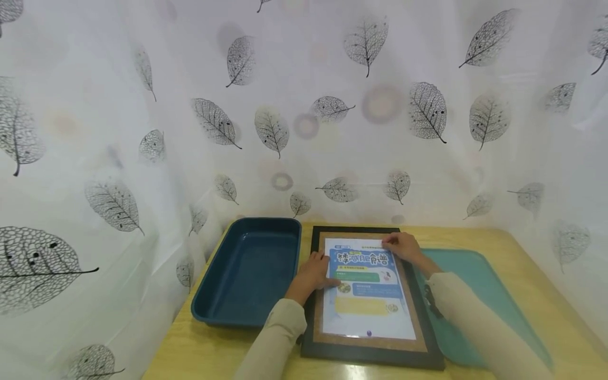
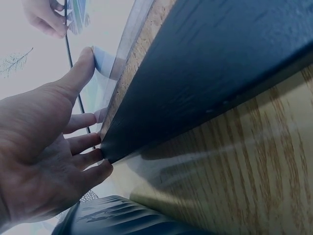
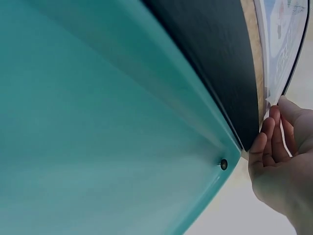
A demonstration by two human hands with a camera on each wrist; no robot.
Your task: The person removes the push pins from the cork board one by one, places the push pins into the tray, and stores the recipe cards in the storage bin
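Note:
A corkboard with a black frame [image 1: 372, 356] lies flat on the wooden table, and a printed poster in a clear glossy cover [image 1: 370, 324] rests on its cork. My left hand [image 1: 311, 277] is at the board's left side. Its thumb lies on the poster, while the other fingers reach along the frame's edge, relaxed in the left wrist view. At the poster's top right corner, my right hand [image 1: 404, 247] pinches the sheet between thumb and fingertips. In the right wrist view the other fingers of this hand [image 3: 281, 161] bend beside the black frame.
A deep dark blue tray [image 1: 218, 311] stands left of the board. To the right, partly under my right forearm, is a teal tray [image 1: 480, 274] with a small dark round spot [image 3: 223, 164] near its corner. A leaf-patterned curtain [image 1: 304, 158] hangs behind the table.

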